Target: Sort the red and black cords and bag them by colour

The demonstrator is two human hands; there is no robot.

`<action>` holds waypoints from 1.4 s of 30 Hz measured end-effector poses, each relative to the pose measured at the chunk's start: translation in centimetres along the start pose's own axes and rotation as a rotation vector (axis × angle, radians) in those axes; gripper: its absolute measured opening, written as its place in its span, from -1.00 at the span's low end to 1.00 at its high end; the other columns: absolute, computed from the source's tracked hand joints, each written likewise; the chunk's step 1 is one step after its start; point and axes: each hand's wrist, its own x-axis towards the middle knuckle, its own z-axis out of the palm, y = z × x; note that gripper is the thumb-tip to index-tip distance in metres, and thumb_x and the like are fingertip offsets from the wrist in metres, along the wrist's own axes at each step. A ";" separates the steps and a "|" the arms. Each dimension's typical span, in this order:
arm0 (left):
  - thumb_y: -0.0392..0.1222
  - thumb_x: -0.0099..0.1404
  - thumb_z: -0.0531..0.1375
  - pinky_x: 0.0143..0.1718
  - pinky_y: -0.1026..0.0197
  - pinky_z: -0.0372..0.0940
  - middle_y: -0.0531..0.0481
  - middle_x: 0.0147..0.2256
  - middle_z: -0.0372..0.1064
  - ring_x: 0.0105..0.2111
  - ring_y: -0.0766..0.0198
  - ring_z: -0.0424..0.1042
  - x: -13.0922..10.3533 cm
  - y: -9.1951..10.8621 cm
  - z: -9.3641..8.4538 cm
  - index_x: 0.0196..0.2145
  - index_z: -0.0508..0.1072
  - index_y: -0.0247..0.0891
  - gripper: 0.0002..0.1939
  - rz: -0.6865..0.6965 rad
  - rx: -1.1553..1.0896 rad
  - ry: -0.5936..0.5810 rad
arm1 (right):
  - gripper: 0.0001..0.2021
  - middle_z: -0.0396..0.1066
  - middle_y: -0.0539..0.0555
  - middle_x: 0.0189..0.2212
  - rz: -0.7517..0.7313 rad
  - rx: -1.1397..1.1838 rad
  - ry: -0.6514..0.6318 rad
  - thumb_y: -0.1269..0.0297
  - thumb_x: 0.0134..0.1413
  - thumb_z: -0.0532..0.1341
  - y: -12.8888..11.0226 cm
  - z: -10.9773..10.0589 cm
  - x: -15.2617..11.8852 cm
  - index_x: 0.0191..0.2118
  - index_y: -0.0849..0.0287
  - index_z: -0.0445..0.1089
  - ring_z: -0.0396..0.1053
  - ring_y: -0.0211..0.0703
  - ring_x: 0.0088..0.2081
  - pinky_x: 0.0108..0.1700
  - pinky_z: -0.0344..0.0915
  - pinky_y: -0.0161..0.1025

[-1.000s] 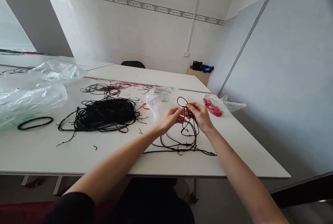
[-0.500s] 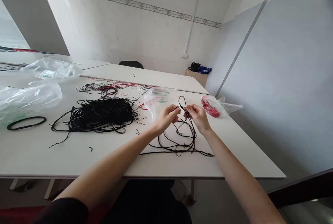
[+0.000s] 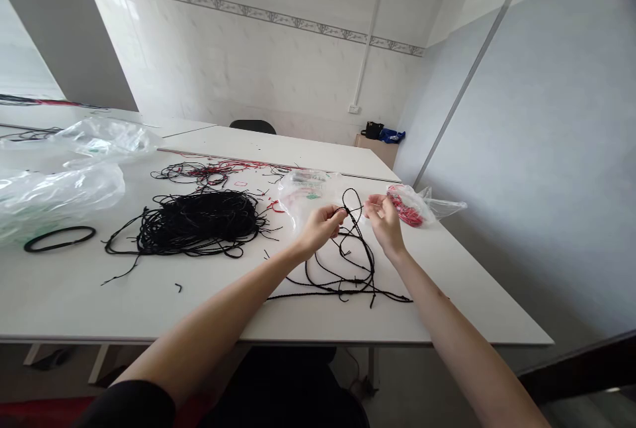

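Both hands are held apart, right of the frame's centre, above a white tabletop [image 3: 477,309]. The bare left hand [image 3: 320,227] pinches a thin black braided cord [image 3: 372,262] between thumb and forefinger, just at a small dark knot [image 3: 347,211] beneath an upright, teardrop-shaped loop [image 3: 351,189]. The bare right hand [image 3: 386,226] stands just to the right, its fingertips near a fine black strand [image 3: 356,207] that runs out from the knot; whether they grip it cannot be told. The rest of the cord trails down into loose curves at lower centre right.

The step in hand looks like drawing the knot snug. To do it well, the left pinch should sit firmly at the knot so the loop keeps its shape, while the right hand pulls the strand evenly, clear of the trailing curves.

Half a second ago the right fingers were in close on the cord just below the knot; now they are farther right, leaving a gap crossed by the strand. The left hand stays by the knot.
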 end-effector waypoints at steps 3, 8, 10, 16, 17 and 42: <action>0.01 0.13 0.12 -0.62 0.34 0.01 0.12 -0.63 0.03 -0.64 0.46 0.05 0.0 -0.1 -0.1 -0.56 0.23 -0.25 -0.71 0.014 0.019 0.017 | -0.73 0.32 0.05 -0.43 -0.020 -0.033 -0.091 0.06 0.02 0.12 -0.4 0.1 -0.3 -0.41 0.20 0.29 0.27 -0.21 -0.34 -0.25 0.22 -0.27; 0.01 0.15 0.09 -0.61 0.33 0.01 0.12 -0.65 0.06 -0.63 0.46 0.06 -0.3 0.4 0.0 -0.56 0.23 -0.25 -0.70 0.024 0.114 0.007 | -0.77 0.33 0.02 -0.46 -0.043 -0.027 -0.235 0.11 0.01 0.14 -1.2 0.8 -1.0 -0.41 0.20 0.33 0.28 -0.23 -0.38 -0.30 0.22 -0.30; 0.01 0.15 0.09 -0.61 0.33 0.02 0.12 -0.64 0.06 -0.63 0.45 0.07 -0.5 0.7 0.1 -0.56 0.23 -0.26 -0.71 0.012 0.117 -0.007 | -0.78 0.34 0.03 -0.46 -0.054 -0.021 -0.237 0.13 0.02 0.13 -1.2 1.0 -1.1 -0.40 0.20 0.32 0.29 -0.22 -0.37 -0.29 0.22 -0.30; -0.05 0.17 0.05 -0.57 0.31 0.05 0.10 -0.60 0.13 -0.60 0.44 0.12 -0.7 0.7 0.3 -0.51 0.26 -0.26 -0.76 -0.007 0.124 -0.078 | -0.77 0.28 -0.01 -0.53 -0.067 -0.045 -0.232 0.15 0.07 0.07 -1.0 1.0 -1.1 -0.46 0.19 0.29 0.24 -0.26 -0.43 -0.34 0.19 -0.32; -0.06 0.18 0.03 -0.56 0.31 0.06 0.09 -0.59 0.14 -0.59 0.43 0.13 -0.7 0.6 0.3 -0.50 0.27 -0.26 -0.78 -0.006 0.130 -0.084 | -0.76 0.28 -0.02 -0.54 -0.068 -0.055 -0.228 0.16 0.08 0.07 -1.1 1.0 -1.1 -0.47 0.20 0.29 0.22 -0.27 -0.44 -0.34 0.18 -0.33; -0.09 0.17 0.00 -0.46 0.29 0.15 0.01 -0.46 0.27 -0.53 0.43 0.21 -0.5 0.0 -0.7 -0.47 0.30 -0.33 -0.75 -0.048 0.001 -0.159 | -0.74 0.18 -0.04 -0.59 -0.030 0.019 -0.230 0.16 0.04 0.11 -1.0 1.3 -1.6 -0.55 0.21 0.22 0.13 -0.31 -0.50 -0.43 0.10 -0.36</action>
